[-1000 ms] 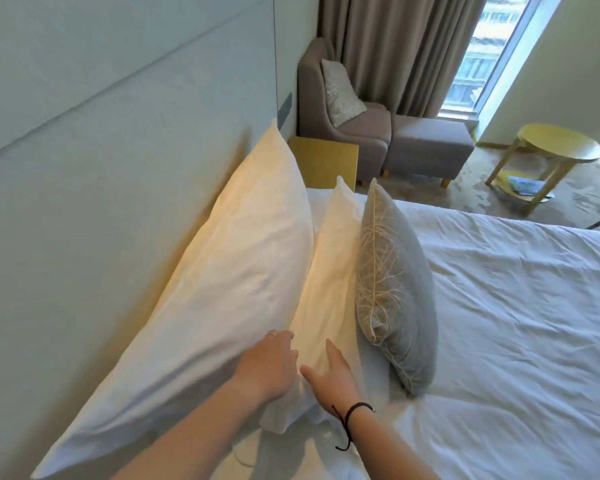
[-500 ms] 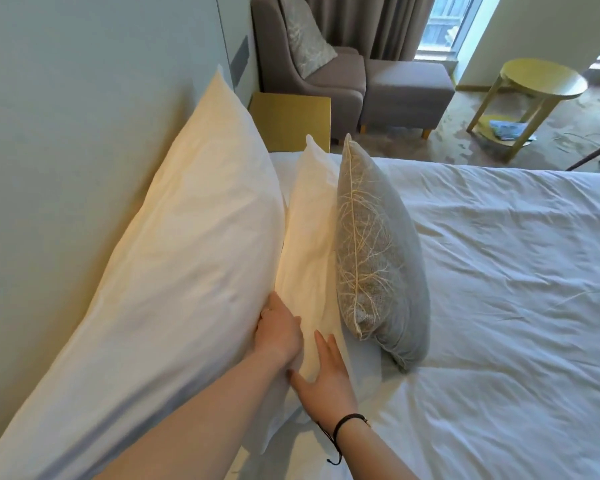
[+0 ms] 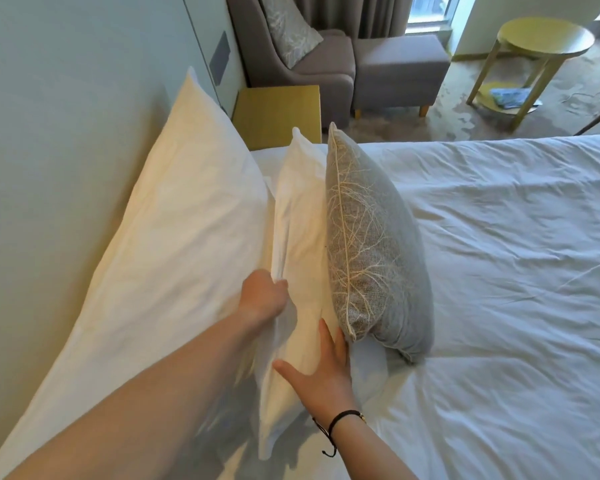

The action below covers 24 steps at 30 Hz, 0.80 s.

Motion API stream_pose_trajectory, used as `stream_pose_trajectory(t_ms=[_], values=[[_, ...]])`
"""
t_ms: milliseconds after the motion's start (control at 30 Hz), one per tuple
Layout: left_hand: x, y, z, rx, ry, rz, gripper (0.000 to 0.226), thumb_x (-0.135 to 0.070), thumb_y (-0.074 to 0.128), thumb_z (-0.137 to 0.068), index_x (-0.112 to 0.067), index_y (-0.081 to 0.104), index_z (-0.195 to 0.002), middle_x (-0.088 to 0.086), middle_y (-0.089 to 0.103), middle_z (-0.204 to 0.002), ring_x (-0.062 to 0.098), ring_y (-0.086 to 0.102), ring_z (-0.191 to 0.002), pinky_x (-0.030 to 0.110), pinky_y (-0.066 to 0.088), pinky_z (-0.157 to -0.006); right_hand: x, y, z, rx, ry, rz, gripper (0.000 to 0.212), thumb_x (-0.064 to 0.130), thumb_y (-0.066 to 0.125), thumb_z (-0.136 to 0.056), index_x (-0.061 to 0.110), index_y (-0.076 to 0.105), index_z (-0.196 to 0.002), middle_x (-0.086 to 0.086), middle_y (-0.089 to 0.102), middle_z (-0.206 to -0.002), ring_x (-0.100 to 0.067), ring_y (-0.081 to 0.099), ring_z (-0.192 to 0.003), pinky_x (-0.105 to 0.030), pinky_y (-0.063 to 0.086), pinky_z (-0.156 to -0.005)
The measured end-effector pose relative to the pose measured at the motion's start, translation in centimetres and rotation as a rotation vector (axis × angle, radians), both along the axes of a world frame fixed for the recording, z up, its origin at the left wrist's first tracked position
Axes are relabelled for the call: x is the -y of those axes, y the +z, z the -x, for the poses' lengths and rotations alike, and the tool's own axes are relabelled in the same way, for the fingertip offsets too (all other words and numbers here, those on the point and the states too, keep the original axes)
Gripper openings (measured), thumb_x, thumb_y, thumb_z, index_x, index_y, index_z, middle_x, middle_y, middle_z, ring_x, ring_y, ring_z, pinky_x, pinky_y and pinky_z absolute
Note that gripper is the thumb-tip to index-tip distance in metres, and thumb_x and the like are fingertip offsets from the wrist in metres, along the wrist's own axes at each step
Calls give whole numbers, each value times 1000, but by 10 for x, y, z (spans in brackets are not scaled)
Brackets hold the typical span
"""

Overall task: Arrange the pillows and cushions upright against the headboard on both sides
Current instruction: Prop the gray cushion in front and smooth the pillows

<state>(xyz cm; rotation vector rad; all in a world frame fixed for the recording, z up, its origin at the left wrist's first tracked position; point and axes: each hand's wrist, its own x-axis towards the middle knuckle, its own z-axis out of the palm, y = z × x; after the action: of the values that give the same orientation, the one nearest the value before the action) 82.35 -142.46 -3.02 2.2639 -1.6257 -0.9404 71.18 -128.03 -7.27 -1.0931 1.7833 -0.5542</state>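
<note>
left hand [image 3: 262, 296] fingertips: hidden behind the thin white pillow [image 3: 297, 271]
large white pillow [image 3: 160, 271]: cut off at 7 o'clock
grey armchair [image 3: 291, 60]: top cut off at 12 o'clock

Left hand [image 3: 262, 297] curled in a closed grip, arm outstretched; right hand [image 3: 321, 372] flat, fingers spread.

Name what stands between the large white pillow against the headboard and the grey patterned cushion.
In the head view, a smaller white pillow stands between the large white pillow and the grey cushion.
</note>
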Motion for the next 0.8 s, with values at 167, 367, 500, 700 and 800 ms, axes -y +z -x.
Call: stream_pose_trajectory(t_ms=[167, 367, 500, 700, 800], values=[[-26, 39, -11, -70, -62, 179, 43, -26, 65, -89, -15, 39, -57, -1, 42, -57, 20, 44, -57, 31, 29, -49, -2, 21, -8, 19, -54, -33, 132, 90, 64, -40, 51, -5, -146, 21, -18, -156, -10, -18, -145, -51, 16, -117], [-72, 50, -22, -189, 33, 293, 50, -26, 69, -85, -20, 30, -55, -10, 29, -49, 8, 29, -44, 27, 25, -47, -12, 30, -7, 36, 29, -20, 138, 83, 70, -38, 49, -10, -145, 21, -16, -156, -2, -17, -143, -43, 16, -118], [-82, 36, -31, -94, 33, 204, 43, -28, 65, -90, -17, 36, -60, -5, 41, -55, 10, 37, -51, 27, 24, -48, -20, 29, -14, -43, 78, -87, 130, 80, 67, -43, 52, -11, -143, 20, -19, -156, -7, -16, -145, -55, 18, -114], [-103, 29, -28, -168, 123, 34, 30, -45, 58, -90, -19, 53, -77, -5, 61, -75, 6, 55, -66, 23, 33, -52, -22, 31, -13, -113, 165, -15, 121, 91, 57, -46, 56, -5, -143, 14, -15, -160, -14, -12, -147, -55, 17, -114], [-132, 30, -39, -219, 147, -4, 33, -44, 60, -89, -13, 59, -77, -1, 66, -71, 11, 59, -64, 24, 39, -54, -27, 29, -10, -183, 266, 38, 113, 98, 46, -48, 57, 2, -143, 11, -14, -161, -15, -12, -147, -50, 13, -116]])
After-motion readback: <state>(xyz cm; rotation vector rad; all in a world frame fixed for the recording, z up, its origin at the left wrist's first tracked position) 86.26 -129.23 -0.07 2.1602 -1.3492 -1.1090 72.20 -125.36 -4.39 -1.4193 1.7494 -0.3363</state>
